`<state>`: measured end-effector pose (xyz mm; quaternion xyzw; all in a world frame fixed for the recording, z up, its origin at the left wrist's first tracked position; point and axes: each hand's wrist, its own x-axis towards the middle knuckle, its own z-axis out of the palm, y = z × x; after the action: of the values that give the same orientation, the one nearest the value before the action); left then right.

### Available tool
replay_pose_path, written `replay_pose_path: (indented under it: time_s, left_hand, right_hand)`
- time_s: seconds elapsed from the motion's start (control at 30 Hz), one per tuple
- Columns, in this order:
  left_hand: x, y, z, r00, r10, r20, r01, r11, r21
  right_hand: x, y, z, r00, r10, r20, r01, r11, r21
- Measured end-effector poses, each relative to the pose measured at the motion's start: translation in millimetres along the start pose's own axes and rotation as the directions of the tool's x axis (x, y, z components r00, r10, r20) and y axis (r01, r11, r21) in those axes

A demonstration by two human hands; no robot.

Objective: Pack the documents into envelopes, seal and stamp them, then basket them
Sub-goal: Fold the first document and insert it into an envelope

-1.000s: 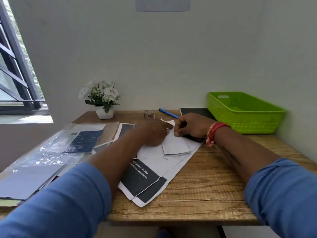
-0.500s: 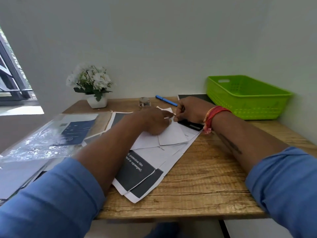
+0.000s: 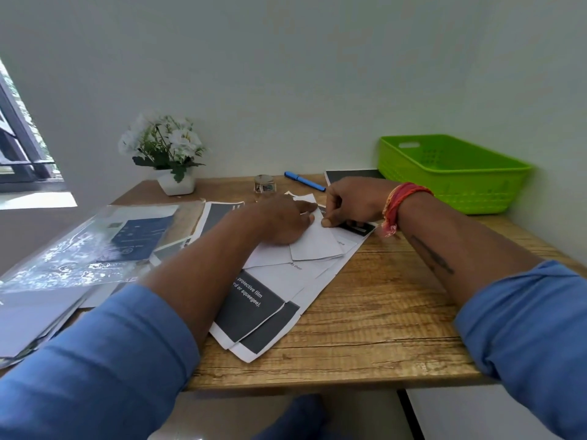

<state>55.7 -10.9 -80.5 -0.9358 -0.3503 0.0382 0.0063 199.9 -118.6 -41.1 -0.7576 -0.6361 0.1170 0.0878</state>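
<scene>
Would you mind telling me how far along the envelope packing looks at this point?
Early on. The green basket shows nothing inside, so nothing looks finished. In hand: the left hand presses the white envelope flat while the right hand pinches at its top edge, atop loose documents. Whether it is sealed cannot be told. Stamping, with the small stamp behind, and basketing remain.

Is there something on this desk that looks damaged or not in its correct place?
Yes. The printed sheets under the left forearm lie askew, fanned out, with uneven, torn-looking edges at their near corner. The green basket looks empty.
</scene>
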Motion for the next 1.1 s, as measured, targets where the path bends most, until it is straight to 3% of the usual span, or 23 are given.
replay_pose_path:
  time_s: [1.1]
  left_hand:
    - [5.3,-4.6,4.5,1.000,0.013,-0.012,-0.013,1.000,-0.011]
  right_hand:
    - [-14.9,3.4,-6.9,0.951,-0.030,0.308,0.001,0.996,0.092]
